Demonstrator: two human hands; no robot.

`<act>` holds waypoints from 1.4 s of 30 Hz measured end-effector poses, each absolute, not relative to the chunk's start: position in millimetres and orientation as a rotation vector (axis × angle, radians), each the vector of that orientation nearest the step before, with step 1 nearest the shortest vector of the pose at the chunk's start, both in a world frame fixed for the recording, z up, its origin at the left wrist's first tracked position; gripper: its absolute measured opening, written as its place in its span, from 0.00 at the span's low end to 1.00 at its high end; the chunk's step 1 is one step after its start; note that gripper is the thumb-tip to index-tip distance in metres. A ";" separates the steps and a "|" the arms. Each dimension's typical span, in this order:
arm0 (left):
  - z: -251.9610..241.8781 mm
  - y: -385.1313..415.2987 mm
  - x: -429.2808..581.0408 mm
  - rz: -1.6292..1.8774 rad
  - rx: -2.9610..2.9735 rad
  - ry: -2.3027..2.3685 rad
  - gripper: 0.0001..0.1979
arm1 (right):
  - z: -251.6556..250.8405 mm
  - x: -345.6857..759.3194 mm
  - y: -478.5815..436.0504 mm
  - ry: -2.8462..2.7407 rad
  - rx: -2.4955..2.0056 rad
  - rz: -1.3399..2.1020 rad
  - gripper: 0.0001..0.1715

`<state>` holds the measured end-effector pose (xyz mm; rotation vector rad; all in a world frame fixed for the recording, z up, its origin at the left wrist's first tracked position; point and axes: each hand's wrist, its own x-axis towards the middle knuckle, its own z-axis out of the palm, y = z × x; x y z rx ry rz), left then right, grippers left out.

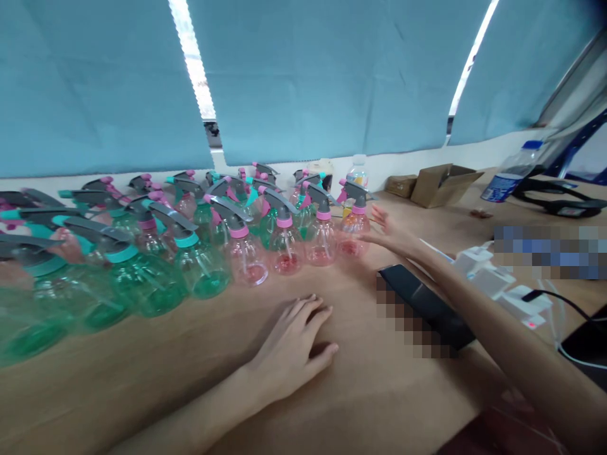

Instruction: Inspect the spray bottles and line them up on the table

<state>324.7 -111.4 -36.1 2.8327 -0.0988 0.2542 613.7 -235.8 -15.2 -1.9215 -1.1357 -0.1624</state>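
My left hand rests palm down on the wooden table, fingers spread and nothing under them that I can see. Farther back, my right hand is open beside a pink spray bottle at the right end of the front row. Its fingertips come close to that bottle; whether they touch it I cannot tell. Several more pink spray bottles and green spray bottles stand upright to the left, with grey, pink and teal trigger heads. The ones at far left are blurred.
Under my right forearm lies a dark flat device, partly pixelated. White chargers and a power strip with cables are to its right. Behind stand an open cardboard box and a blue-capped water bottle. A blue curtain hangs at the back.
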 end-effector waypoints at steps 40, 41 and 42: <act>-39.7 -111.4 321.5 0.273 2.841 -0.117 0.22 | -57.7 488.4 -369.5 -0.644 -2.238 -0.207 0.20; -40.3 -111.2 321.7 0.270 2.840 -0.121 0.22 | -55.5 486.6 -369.4 -0.653 -2.264 -0.214 0.20; -40.9 -111.0 322.0 0.267 2.839 -0.126 0.22 | -53.3 484.7 -369.3 -0.665 -2.295 -0.222 0.20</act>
